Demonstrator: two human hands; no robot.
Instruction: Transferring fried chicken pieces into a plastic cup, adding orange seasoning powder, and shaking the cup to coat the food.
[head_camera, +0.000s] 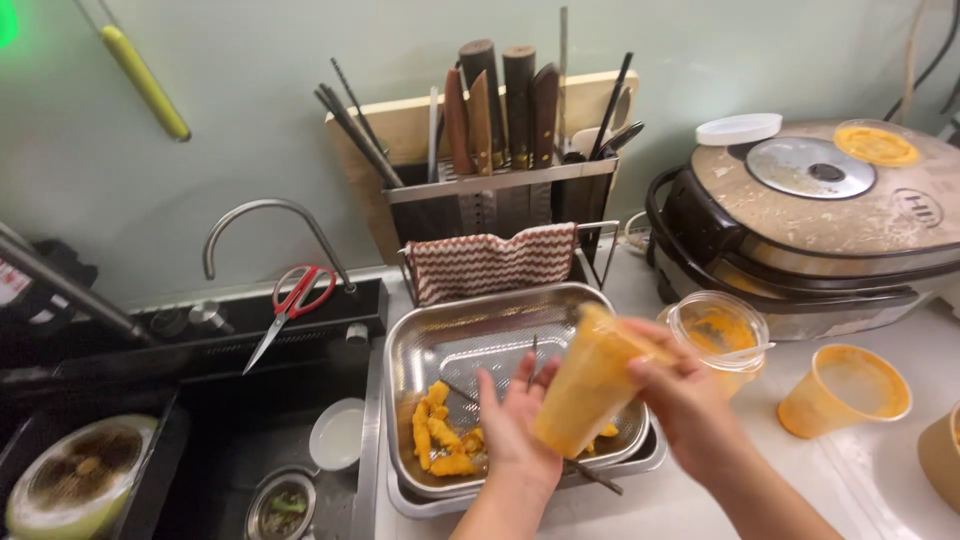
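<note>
Tipped plastic cup (592, 385), smeared yellow inside, held just over the steel tray (450, 330) by both hands

Right hand (680, 395) with fingers closed around the cup's upper side, left hand (515, 425) under it with fingers spread open, only touching the bottom

Yellow food pieces (440, 435) lying in the tray's near left corner, a thin dark stick also resting in the tray

To do this well: keep the cup's mouth low over the tray, tilt slowly, push from the bottom, hold firm since the cup looks slippery

On the tabletop (880, 470) to the right, two more yellow-stained cups (845, 390) standing near a big cooker (830, 200)

On the left, sink (230, 430) with a white bowl, red scissors (295, 300) on its back ledge

Behind the tray, striped cloth (490, 262) hanging below a knife rack (500, 150)
</note>
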